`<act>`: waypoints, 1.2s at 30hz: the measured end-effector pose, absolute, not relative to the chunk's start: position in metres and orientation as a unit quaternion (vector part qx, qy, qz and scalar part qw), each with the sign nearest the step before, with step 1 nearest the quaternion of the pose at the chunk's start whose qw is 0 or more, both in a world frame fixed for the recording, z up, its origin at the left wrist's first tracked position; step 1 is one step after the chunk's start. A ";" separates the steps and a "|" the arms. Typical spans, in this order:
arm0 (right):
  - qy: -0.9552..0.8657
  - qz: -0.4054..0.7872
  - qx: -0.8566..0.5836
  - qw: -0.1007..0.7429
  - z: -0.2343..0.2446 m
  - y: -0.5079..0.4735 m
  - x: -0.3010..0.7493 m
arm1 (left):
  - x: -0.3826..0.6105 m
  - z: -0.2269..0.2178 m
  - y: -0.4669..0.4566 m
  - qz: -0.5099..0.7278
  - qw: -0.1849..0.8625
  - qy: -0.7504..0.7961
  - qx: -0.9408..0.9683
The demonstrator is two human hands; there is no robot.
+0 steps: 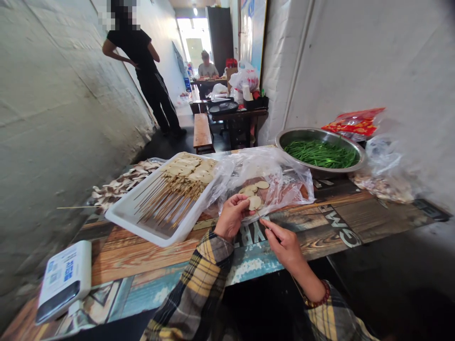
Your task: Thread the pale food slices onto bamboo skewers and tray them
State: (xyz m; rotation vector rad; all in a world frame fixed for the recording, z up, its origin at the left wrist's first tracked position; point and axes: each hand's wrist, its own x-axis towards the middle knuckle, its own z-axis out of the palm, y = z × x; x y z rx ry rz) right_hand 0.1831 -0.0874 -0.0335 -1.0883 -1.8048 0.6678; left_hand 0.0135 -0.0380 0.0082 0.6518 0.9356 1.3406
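Slice [254, 202] in one hand, stick in the other. My left hand [232, 217] has its fingers [239, 202] pinched on the edge of a pale round slice, holding it up just off the surface [149, 255] and right at the mouth of the plastic bag [284, 175]. That leaves the flat face open to the point. My right hand [284, 244] is closed around a thin bamboo skewer [262, 220], gripped low like a pencil, with the tip angled up toward the slice. I can't quite tell if the tip is touching it.

The bag is crinkly clear film, spread open right beside my left hand so the loose slices [254, 187] inside are an easy grab. They look smooth, matte and a bit floppy, coin-shaped.

The white tray [142, 222] sits on my left, near my left hand. The loaded skewers [177, 189] lie in it all the same way, food ends at the far side and bare sticks fanned toward me, so they stack flat. Behind it there's a heap of torn mushrooms [121, 184], grey-brown and ruffled.

Off to the right, well apart from my hands, a shiny steel bowl [316, 134] holds long green stalks [320, 154], with a red packet [355, 123] behind it. The surface itself is worn printed wood planks, and a white gadget [64, 279] lies near its close corner.
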 end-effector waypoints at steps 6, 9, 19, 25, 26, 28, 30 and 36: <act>-0.727 0.276 -0.435 0.454 -0.035 -0.088 0.184 | 0.014 0.005 -0.038 0.578 0.644 0.409 0.291; -0.724 0.279 -0.435 0.457 -0.035 -0.088 0.183 | 0.015 0.003 -0.037 0.577 0.638 0.410 0.304; -0.711 0.280 -0.450 0.463 -0.034 -0.087 0.183 | 0.020 0.007 -0.040 0.583 0.598 0.427 0.346; -0.704 0.288 -0.453 0.465 -0.040 -0.086 0.182 | 0.017 0.003 -0.038 0.590 0.571 0.439 0.365; -0.705 0.288 -0.453 0.464 -0.039 -0.086 0.182 | 0.017 0.003 -0.037 0.589 0.565 0.442 0.372; -0.706 0.289 -0.455 0.459 -0.038 -0.086 0.182 | 0.016 0.003 -0.037 0.587 0.549 0.449 0.391; -0.709 0.291 -0.460 0.450 -0.035 -0.086 0.182 | 0.016 0.003 -0.037 0.583 0.529 0.457 0.414; -0.708 0.291 -0.494 0.413 -0.029 -0.086 0.182 | 0.016 0.005 -0.037 0.559 0.496 0.481 0.458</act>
